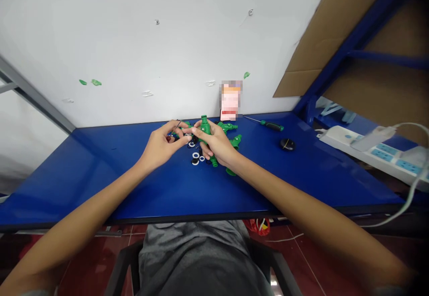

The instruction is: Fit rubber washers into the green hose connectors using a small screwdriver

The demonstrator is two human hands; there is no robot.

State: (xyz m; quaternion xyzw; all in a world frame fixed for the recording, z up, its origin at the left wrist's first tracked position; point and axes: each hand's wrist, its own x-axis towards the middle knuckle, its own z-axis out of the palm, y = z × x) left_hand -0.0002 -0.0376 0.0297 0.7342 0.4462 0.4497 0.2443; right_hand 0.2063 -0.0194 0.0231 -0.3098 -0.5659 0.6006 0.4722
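Upright in my right hand (219, 144) is a green plastic pipe fitting (205, 127), its narrow neck pointing up between thumb and fingers. My left hand (162, 146) is close beside it, its thumb and fingers pinched around a thin dark tool (176, 127) whose kind I cannot make out. The fingertips of both hands nearly meet at the fitting. Under and between the hands lie several white ring washers (195, 155) and small black parts (195, 162). Further green fittings (228, 127) lie behind and to the right of my right hand, partly covered by it.
On the blue table (261, 184), a screwdriver (273, 126) with a green and black handle lies at the back right, near a round black object (287, 145). A blurred upright panel (230, 101) leans on the wall. A white power strip (375, 150) with a cable borders the right side.
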